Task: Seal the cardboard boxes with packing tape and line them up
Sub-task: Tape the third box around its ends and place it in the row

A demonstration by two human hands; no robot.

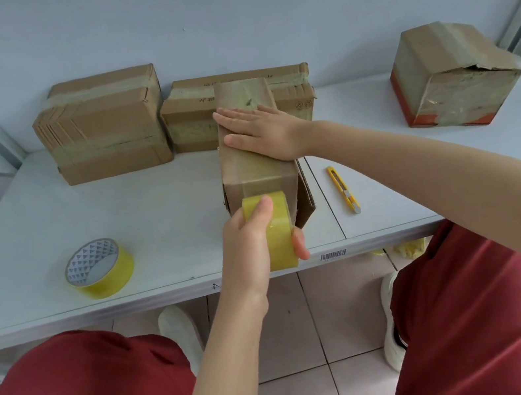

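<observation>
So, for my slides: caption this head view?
Left hand holds a tape roll at the box's near end; right hand presses its top.

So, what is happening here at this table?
A person is taping a cardboard box in the middle of the white table. The right hand presses flat on its top, while the left hand holds a yellow tape roll at the near end. A spare roll and a yellow knife lie nearby.

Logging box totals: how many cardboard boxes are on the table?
4: back-left box, back-centre box, middle box under the right hand, far-right box. None seems hidden.
</observation>
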